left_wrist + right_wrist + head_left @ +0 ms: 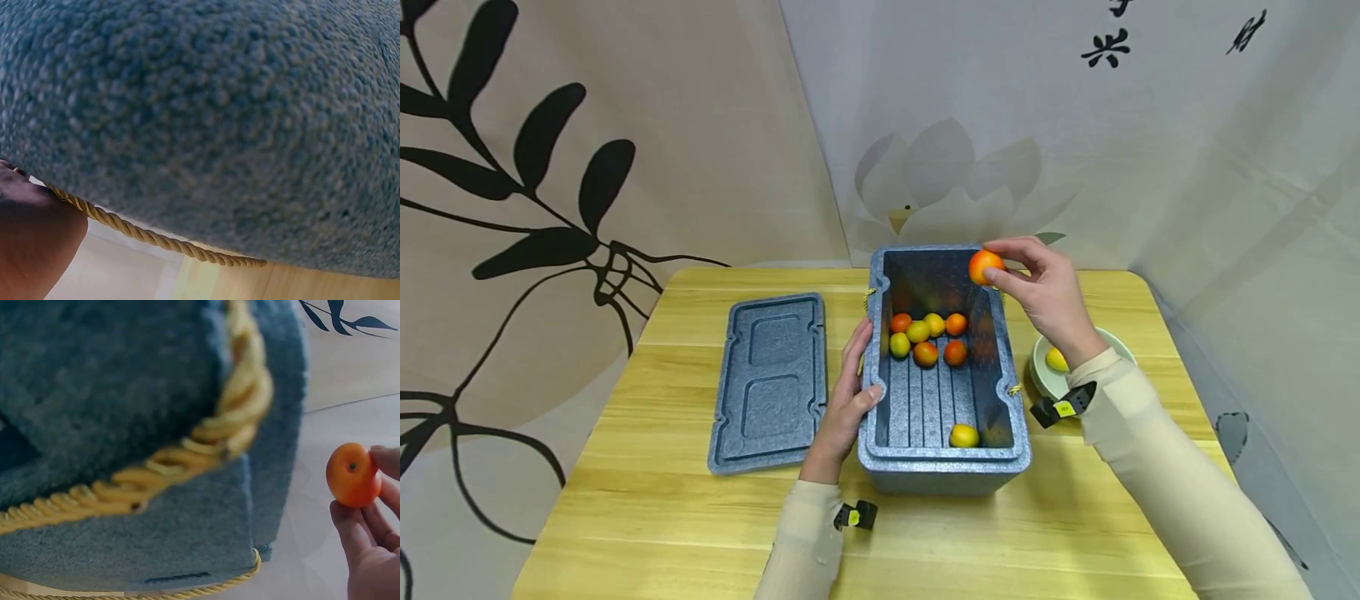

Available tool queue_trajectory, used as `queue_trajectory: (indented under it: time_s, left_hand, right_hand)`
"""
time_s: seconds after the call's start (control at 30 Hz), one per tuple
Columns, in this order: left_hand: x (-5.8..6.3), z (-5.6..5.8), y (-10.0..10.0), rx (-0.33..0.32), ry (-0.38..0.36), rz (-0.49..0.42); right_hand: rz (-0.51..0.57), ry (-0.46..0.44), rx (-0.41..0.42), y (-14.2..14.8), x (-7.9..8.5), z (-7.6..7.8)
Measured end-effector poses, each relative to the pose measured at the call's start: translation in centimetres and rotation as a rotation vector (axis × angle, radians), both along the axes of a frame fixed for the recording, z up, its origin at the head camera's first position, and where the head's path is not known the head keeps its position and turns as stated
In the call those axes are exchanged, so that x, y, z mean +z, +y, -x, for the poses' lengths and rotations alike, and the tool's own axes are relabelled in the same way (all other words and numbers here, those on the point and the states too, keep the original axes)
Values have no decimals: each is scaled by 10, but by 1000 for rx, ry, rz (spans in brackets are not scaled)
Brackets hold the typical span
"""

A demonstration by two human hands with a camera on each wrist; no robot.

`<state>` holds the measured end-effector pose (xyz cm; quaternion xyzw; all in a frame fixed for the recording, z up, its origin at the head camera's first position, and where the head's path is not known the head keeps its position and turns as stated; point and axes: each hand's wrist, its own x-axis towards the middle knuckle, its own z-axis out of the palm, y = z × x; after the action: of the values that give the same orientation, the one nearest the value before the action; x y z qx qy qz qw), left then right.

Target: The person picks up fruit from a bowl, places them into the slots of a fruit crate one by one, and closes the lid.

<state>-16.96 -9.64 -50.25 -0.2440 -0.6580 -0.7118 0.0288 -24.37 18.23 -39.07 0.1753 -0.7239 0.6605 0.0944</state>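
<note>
My right hand [1041, 287] pinches a small orange fruit [985, 267] between thumb and fingers, over the far right corner of the grey foam box [943, 454]. In the right wrist view the orange fruit [353, 475] shows a green stem spot, and its oval body stands beyond the box wall [187, 537]. My left hand [846, 400] rests along the box's left side, fingers straight against the outer wall and thumb on the rim. Inside the box, several orange fruits [926, 354] and yellow fruits [917, 332] cluster at the far end; one yellow fruit [964, 436] lies near the front wall.
A grey foam lid [767, 383] lies flat on the wooden table [647, 467], left of the box. Right of it, a pale green bowl [1037, 367] with a yellow fruit [1056, 360] stands partly behind my right wrist. Yellow rope [169, 465] runs along the box's side.
</note>
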Motion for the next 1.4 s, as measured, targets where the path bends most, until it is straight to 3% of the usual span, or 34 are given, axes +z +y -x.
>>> queue_trajectory:
  time_s: [0.5,0.9,1.4]
  left_hand:
    - [0,0,0,2,2,-2]
    - [1,-1,1,8,-3,-5]
    - [-1,0,1,12,1,-7]
  right_hand:
    - [-132,-51,25,-10,-8,17]
    - [-213,-111,25,-12,-12,19]
    - [-181,-103,52,-14,-18,18]
